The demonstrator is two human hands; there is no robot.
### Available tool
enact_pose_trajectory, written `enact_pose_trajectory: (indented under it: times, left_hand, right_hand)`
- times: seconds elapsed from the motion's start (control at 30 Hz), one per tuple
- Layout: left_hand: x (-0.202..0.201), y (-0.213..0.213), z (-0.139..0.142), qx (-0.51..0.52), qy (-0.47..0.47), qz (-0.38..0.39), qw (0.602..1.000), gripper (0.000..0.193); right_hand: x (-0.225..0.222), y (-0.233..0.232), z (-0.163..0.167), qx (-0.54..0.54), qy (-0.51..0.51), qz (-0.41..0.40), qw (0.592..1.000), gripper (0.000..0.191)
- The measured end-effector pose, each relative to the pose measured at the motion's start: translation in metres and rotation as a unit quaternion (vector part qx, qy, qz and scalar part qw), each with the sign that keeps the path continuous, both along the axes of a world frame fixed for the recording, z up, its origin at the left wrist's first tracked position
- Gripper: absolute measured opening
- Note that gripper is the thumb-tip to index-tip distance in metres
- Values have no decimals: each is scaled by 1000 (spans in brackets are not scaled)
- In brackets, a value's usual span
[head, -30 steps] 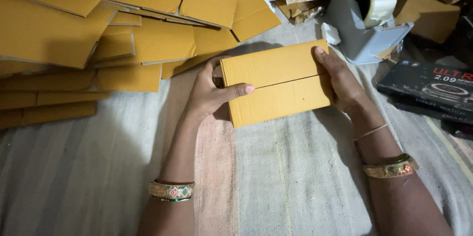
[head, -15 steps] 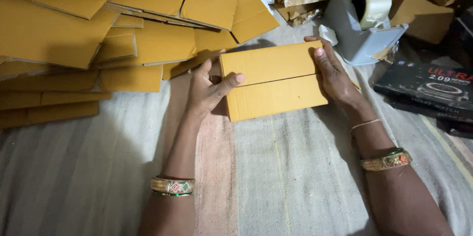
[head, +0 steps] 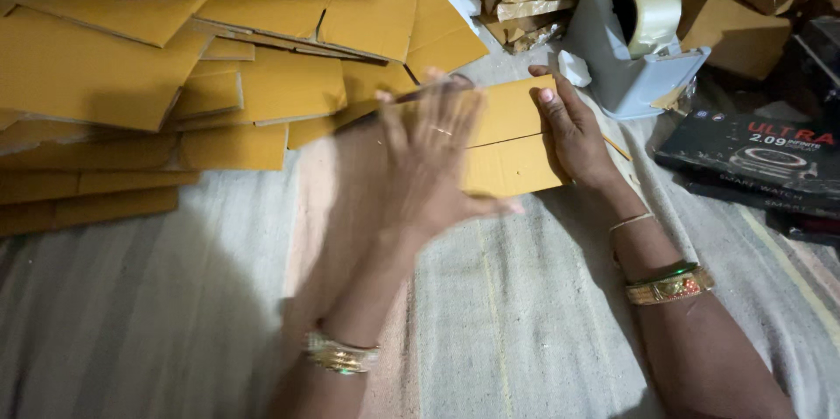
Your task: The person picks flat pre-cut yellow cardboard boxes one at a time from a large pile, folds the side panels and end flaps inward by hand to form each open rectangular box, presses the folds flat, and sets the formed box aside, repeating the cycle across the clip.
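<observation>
A: Where is the box (head: 512, 143)?

B: It lies flat on the striped cloth (head: 490, 323), just left of the tape holder (head: 626, 60). It is a small yellow-brown card box, folded flat.

A: Who holds it?

B: The right hand (head: 573, 135) does. Its grip is pressed on the box's right end, fingers on top, I think to stop it from sliding.

A: And the left hand (head: 429, 165)?

B: It is over the box's left half, fingers spread wide, clamped on nothing. It is very blurry, so I cannot tell if it touches the box.

A: What can't you see?

B: The left hand hides the box's left part. The card pile (head: 175, 78), far left of the tape holder, runs off the picture's edge, so I cannot count it. It sits near, maybe so the next piece is easy to reach. A black pack (head: 752, 165) right of the tape holder is cut off too.
</observation>
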State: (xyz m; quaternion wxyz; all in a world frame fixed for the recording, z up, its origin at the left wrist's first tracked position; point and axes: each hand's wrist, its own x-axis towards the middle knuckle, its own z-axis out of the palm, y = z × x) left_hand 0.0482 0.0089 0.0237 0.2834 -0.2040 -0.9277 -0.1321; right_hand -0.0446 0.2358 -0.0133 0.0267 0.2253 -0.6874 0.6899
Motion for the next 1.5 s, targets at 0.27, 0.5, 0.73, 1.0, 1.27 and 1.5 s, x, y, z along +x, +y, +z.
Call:
enact_pose_trajectory:
  times: [0.27,0.5,0.73,1.0,1.27,1.5]
  left_hand:
    - [-32,81,18,-132,-98,32,986,145]
    - [-50,87,21,-143,-113,25,983,147]
    - [-50,51,18,-112,-188,42,975,167]
    - [-42,-24,-19,-21,-165,137,977,139]
    - [-35,-59,-63,613,-273,-92,736,104]
    - [-30,-46,-64,628,-357,-156,674,86]
  right_hand:
    - [-12,6,-12,-22,8,31,999,46]
    - [-19,6,-14,17,8,-8,1000,46]
    - [-4,5,5,93,-5,-45,995,38]
    - [-1,3,7,27,-53,-17,998,40]
    - [-6,14,7,68,3,1,998,40]
    - [-2,13,19,326,149,-178,916,46]
